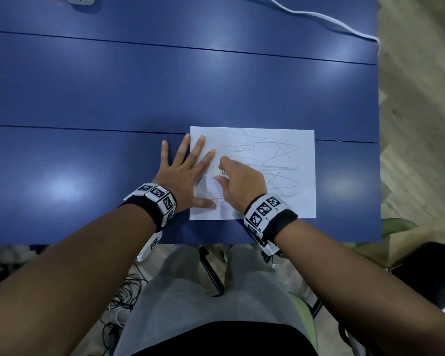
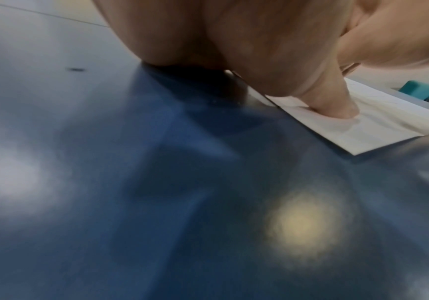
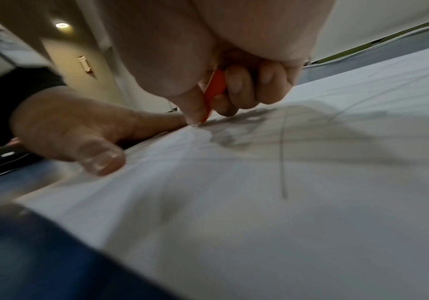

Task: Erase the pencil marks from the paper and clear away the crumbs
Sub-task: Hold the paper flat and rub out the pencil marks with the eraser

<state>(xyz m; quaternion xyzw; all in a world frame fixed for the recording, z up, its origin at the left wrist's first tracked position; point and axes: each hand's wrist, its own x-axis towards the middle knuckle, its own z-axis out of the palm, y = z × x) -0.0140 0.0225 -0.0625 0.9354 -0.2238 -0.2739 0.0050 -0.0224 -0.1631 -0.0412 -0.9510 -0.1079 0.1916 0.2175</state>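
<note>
A white sheet of paper (image 1: 288, 201) covered in grey pencil scribbles (image 1: 275, 155) lies on the blue table (image 1: 165, 86) near its front edge. My left hand (image 1: 184, 173) lies flat with spread fingers across the paper's left edge, thumb (image 2: 336, 105) pressing on the sheet. My right hand (image 1: 238, 181) pinches an eraser (image 1: 221, 172), white with a barcode sleeve in the head view, against the left part of the paper. In the right wrist view the eraser (image 3: 214, 89) shows an orange sleeve between thumb and fingers, its tip on the paper (image 3: 259, 203).
A white cable (image 1: 319, 16) runs across the table's far right corner and a white power strip (image 1: 80, 0) sits at the far edge. The table's right edge (image 1: 378, 150) drops to a wooden floor. My knees and a chair are under the front edge.
</note>
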